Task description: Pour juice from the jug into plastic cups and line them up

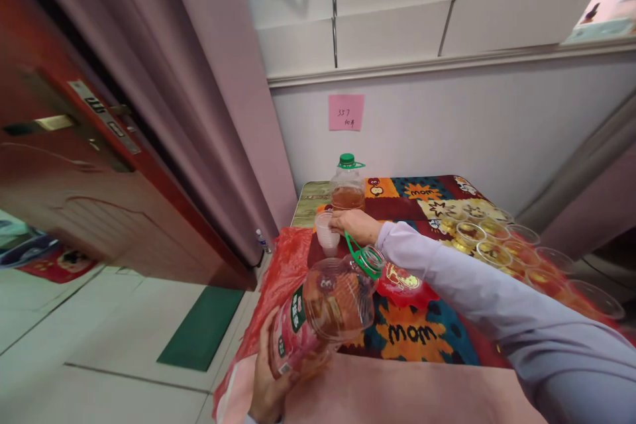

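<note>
My left hand (269,368) is wrapped around the lower part of a big clear plastic bottle (335,301) with a pink label. The bottle leans to the right, its neck open and a green carrying ring hanging at it. My right hand (358,226) reaches past that neck, its fingers closed at the rim of a small stack of clear plastic cups (328,238); the fingertips are partly hidden. Behind the cups stands a second bottle (346,189) with a green cap and amber liquid inside.
Several clear cups (494,252) stand in rows at the right of the table. A red packet (405,283) lies near the bottle on the patterned tablecloth (422,338). Red plastic sheeting (285,265) covers the left edge. A wooden door (124,172) stands to the left.
</note>
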Demonstrator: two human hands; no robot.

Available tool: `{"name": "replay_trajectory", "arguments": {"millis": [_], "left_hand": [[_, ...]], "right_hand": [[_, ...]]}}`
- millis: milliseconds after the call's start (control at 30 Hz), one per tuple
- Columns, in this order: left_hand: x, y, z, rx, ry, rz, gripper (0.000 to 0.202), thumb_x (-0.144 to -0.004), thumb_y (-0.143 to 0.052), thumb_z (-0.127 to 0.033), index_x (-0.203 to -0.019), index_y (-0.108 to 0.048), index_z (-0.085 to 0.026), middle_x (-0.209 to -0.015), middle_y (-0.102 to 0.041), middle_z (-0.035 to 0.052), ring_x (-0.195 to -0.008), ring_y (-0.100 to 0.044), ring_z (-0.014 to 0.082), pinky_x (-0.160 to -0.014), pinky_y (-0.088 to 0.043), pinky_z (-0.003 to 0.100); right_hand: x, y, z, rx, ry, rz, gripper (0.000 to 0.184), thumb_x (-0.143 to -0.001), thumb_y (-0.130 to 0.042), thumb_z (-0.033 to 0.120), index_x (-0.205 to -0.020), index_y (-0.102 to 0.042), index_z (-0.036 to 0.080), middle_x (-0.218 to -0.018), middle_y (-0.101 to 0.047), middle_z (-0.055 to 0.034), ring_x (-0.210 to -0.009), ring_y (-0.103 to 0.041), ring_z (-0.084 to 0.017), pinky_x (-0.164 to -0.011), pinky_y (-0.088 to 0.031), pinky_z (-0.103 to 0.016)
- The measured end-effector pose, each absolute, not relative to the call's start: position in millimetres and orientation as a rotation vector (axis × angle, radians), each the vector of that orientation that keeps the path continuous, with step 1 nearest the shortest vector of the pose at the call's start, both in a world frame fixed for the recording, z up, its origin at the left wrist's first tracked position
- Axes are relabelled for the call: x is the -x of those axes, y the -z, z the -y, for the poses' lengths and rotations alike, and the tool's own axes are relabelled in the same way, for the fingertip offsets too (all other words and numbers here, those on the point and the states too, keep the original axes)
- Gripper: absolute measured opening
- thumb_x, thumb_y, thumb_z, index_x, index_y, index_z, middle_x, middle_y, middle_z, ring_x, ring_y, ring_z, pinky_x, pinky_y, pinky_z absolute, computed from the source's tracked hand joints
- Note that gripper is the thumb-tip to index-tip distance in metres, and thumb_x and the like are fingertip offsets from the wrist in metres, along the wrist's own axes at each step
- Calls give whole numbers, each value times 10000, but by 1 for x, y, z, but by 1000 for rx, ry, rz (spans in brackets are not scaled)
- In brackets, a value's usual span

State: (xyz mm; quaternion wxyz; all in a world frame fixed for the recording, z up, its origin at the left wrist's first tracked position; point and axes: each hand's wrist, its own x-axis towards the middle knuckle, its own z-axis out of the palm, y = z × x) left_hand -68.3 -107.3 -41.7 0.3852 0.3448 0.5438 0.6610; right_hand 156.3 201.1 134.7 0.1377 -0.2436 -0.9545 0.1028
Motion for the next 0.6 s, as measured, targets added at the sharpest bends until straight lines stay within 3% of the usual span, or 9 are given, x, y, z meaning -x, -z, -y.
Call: {"name": "replay_trajectory", "arguments": {"millis": [133,333,433,600], "left_hand": [[62,40,109,-866,-1671,-1408,1202,-492,-1062,-622,-1573,-613,-352,-1659,-613,121,-1604,-482,477,-1279,-479,593],[50,32,110,-817,-1777,-1458,1188,-521,-1022,-710,-1565,-619,-309,-1757,-505,123,-1695,-312,473,-1330,-409,548],[58,34,111,-908,-1729,-1500,1167,-560,-995,-737,-1576,-611,-310,-1732,-533,124,-1665,-379,471,-1354,-366,563],[77,47,112,-1044,-1602,-1553,1162,-549,-997,-721,-1574,-610,-335,-1690,-575,128,-1628,-444,483,-1349,-373,598]], "right_hand": [[-155,-129,-204,734,-316,2731,193,-1079,-689,188,-936,-815,159,-1064,-821,-125,-975,-775,-238,-873,-535,-304],[-152,-115,-202,813,-357,2553,53,-995,-815,180,-944,-816,167,-1020,-811,-98,-927,-759,-221,-816,-521,-294],[-153,-112,-201,839,-367,2448,67,-953,-872,182,-986,-816,170,-1013,-807,-81,-915,-760,-205,-830,-540,-284],[-174,-128,-199,753,-326,2213,42,-1032,-778,210,-997,-792,191,-1009,-805,-69,-943,-755,-194,-886,-571,-299]]}}
